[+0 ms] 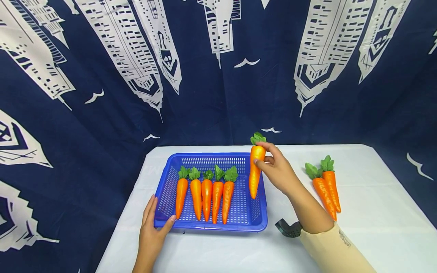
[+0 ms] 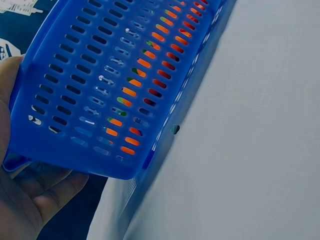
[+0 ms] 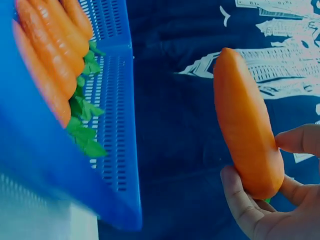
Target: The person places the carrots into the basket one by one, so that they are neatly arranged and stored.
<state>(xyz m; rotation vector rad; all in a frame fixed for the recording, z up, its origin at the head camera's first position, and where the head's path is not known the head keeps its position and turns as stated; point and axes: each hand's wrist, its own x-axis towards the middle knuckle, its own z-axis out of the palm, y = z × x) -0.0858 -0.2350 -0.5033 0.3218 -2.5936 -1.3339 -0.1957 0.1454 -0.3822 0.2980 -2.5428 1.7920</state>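
A blue plastic basket [image 1: 218, 228] with slotted walls sits on the table, and several orange carrots [image 1: 206, 195] with green leaf tops lie side by side in it. My right hand [image 1: 280, 170] pinches another carrot [image 1: 256, 174] near its leafy end, thumb on one side and fingers on the other. That carrot points tip down over the basket's right end in the head view. My left hand [image 1: 151, 229] grips the basket's near left corner, thumb at the front rim and fingers along the left side. In the left wrist view, fingers [image 2: 57, 197] show below the corner.
Two more carrots [image 1: 326, 193] lie overlapping on the white table [image 1: 375, 197], right of my right forearm. A black band [image 1: 289, 229] sticks out beside that forearm. Behind the table hangs a dark blue cloth [image 1: 222, 102] printed with white buildings.
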